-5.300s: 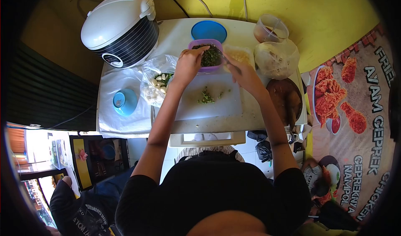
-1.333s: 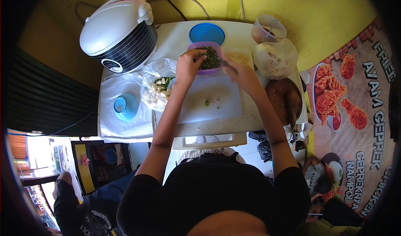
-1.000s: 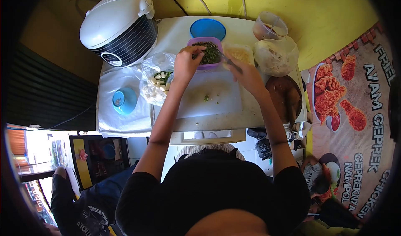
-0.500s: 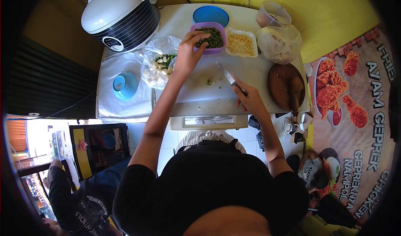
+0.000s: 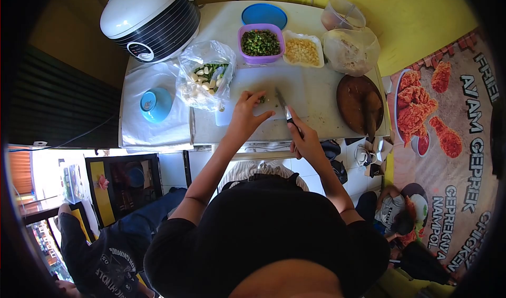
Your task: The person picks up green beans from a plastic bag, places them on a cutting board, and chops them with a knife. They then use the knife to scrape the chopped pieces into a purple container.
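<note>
A knife (image 5: 283, 103) is gripped in my right hand (image 5: 305, 139), its blade pointing away from me over a pale cutting board (image 5: 290, 82). My left hand (image 5: 246, 118) is low over the same board, thumb and fingers apart. Its fingertips are right at a few chopped green bits (image 5: 263, 99), close to the left of the blade. Beyond the board stands a purple tub (image 5: 260, 60) filled with chopped greens (image 5: 260, 42). On the left, a clear plastic bag (image 5: 187, 90) holds peeled garlic cloves (image 5: 203, 80) and long green pieces.
Right of the tub sit a white tray (image 5: 304, 50) of chopped pale pieces, a tied plastic bag (image 5: 352, 53) and a brown mortar (image 5: 348, 105) with pestle. A blue bowl (image 5: 156, 105), rice cooker (image 5: 150, 24) and blue lid (image 5: 264, 16) surround the left and back. People sit on both sides.
My left hand has come back from the purple tub to the green bits on the board. My right hand, still holding the knife, has shifted slightly left and nearer me.
</note>
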The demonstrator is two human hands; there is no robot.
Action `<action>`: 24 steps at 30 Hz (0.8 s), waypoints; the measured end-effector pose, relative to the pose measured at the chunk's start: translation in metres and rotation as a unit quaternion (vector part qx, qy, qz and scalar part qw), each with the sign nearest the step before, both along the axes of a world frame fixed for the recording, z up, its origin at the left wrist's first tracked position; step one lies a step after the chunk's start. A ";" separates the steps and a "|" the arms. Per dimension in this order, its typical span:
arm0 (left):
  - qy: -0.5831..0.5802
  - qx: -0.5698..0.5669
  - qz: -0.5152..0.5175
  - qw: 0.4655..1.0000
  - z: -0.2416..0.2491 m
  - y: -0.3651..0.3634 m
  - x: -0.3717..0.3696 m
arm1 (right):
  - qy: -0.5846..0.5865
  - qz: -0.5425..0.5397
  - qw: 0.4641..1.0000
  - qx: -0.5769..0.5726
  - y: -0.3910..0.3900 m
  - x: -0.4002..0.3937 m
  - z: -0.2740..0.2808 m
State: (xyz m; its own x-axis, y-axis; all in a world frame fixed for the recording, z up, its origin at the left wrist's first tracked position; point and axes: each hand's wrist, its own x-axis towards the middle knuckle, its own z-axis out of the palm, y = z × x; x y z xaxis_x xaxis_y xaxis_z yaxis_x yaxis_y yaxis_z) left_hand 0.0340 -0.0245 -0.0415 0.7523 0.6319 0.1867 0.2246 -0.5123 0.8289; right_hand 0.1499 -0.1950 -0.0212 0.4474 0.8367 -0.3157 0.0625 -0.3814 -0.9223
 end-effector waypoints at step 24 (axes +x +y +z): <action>-0.095 -0.105 0.056 0.988 -0.012 -0.002 0.006 | 0.046 0.036 0.998 0.018 0.013 -0.012 -0.007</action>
State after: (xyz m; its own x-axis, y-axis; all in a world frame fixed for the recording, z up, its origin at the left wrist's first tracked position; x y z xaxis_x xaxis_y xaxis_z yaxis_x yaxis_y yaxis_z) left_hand 0.0402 -0.0262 -0.0534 0.6398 0.7486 0.1740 0.0997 -0.3053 0.9470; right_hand 0.1380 -0.1819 -0.0279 0.3557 0.8776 -0.3215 0.0022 -0.3448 -0.9387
